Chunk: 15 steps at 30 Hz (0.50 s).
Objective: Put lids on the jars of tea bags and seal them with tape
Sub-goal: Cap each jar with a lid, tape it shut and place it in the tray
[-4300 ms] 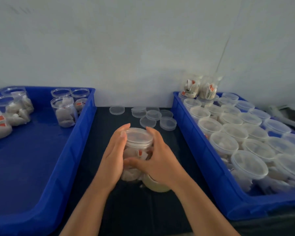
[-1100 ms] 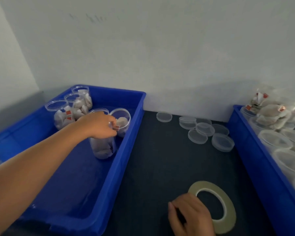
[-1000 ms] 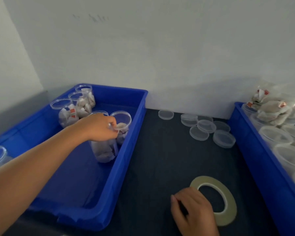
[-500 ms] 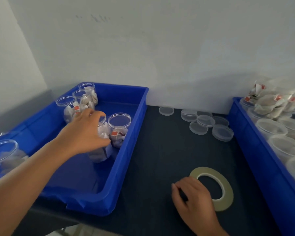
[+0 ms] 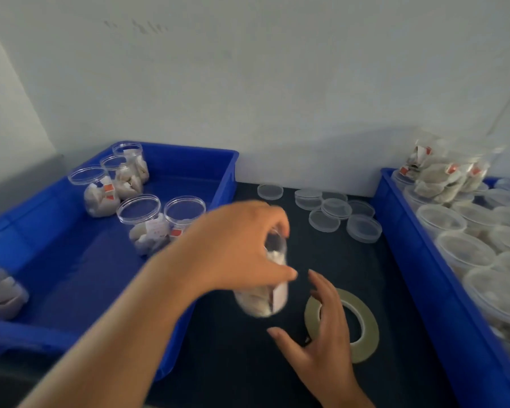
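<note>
While the left hand (image 5: 242, 251) pinches the open jar (image 5: 274, 293) by its rim at centre frame, the right hand (image 5: 321, 334) spread-fingered below, a tilt could spill tea bags (image 5: 255, 303).

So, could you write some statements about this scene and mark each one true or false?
1. The left hand holds a jar. True.
2. The right hand grips the tape. False: its fingers are spread and grip nothing.
3. Loose lids lie on the table. True.
4. The jars in the right bin are open. False: they have lids.
</note>
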Each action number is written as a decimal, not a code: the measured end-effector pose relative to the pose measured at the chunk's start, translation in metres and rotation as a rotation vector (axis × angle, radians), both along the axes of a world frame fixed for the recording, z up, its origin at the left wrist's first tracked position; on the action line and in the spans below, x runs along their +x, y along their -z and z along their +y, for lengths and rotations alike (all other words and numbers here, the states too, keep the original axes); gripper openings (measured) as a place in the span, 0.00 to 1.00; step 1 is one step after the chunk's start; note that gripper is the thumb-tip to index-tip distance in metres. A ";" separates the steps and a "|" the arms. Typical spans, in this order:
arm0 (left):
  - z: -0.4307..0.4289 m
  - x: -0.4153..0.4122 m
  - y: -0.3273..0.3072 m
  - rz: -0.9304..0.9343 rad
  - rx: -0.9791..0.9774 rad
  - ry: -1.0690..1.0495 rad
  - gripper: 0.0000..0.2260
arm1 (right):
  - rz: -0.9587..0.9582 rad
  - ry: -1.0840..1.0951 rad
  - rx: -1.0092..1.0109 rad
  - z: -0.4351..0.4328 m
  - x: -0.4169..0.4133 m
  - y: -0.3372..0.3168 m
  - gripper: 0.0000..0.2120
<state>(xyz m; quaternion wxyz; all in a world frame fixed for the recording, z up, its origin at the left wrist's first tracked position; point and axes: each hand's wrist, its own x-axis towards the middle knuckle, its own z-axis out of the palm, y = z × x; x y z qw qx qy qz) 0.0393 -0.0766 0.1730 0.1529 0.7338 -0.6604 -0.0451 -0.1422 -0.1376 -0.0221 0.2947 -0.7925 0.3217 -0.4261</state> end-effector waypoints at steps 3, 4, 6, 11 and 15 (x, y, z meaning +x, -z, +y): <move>-0.025 -0.032 0.039 0.043 0.054 0.100 0.22 | -0.040 -0.057 0.112 -0.003 0.001 -0.008 0.56; -0.031 -0.040 0.050 0.043 0.045 0.116 0.22 | -0.058 -0.080 0.134 -0.005 0.002 -0.010 0.52; -0.041 -0.047 0.064 0.088 0.033 0.134 0.27 | -0.081 -0.064 0.122 -0.008 0.003 -0.011 0.44; -0.090 -0.025 0.089 0.781 -0.102 0.007 0.21 | -0.236 0.115 0.182 -0.006 -0.010 -0.006 0.48; -0.164 -0.007 0.135 0.475 0.011 -0.131 0.12 | -0.275 0.191 0.084 -0.001 -0.005 -0.009 0.48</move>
